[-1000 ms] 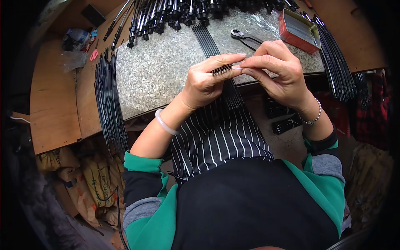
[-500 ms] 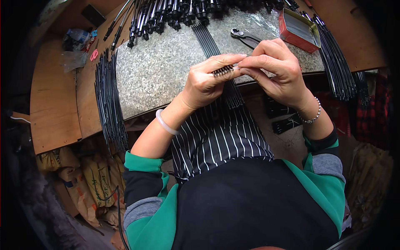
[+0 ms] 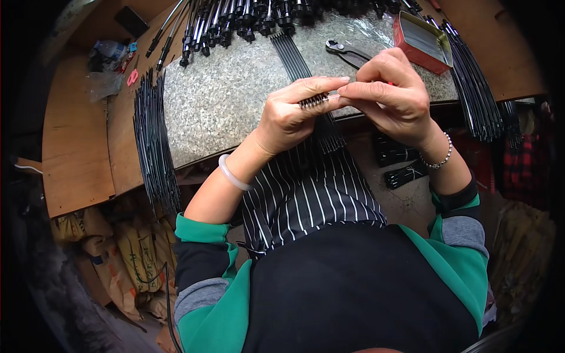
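Observation:
My left hand (image 3: 292,107) is closed around the middle of a flat row of thin black rods (image 3: 291,56), with the index finger above and the thumb below. The rods lie side by side, reaching from the stone slab over its near edge toward my apron. From the rods a thin pale strand (image 3: 333,96) leads into the pinched fingers of my right hand (image 3: 391,97); whether it is wire or string I cannot tell. Just beyond my right hand lie pliers (image 3: 347,52) with dark handles, partly hidden by it.
Many black-ended metal tubes (image 3: 235,20) are heaped along the slab's (image 3: 212,100) far side. Bundles of long black rods hang over the edge at left (image 3: 154,141) and right (image 3: 474,88). A red tin (image 3: 421,44) stands at far right. Tied black bundles (image 3: 406,175) lie below.
My right hand has shifted slightly, its fingers curled differently around the pale strand. A bit of red now shows behind it. My left hand and the rods stay in place.

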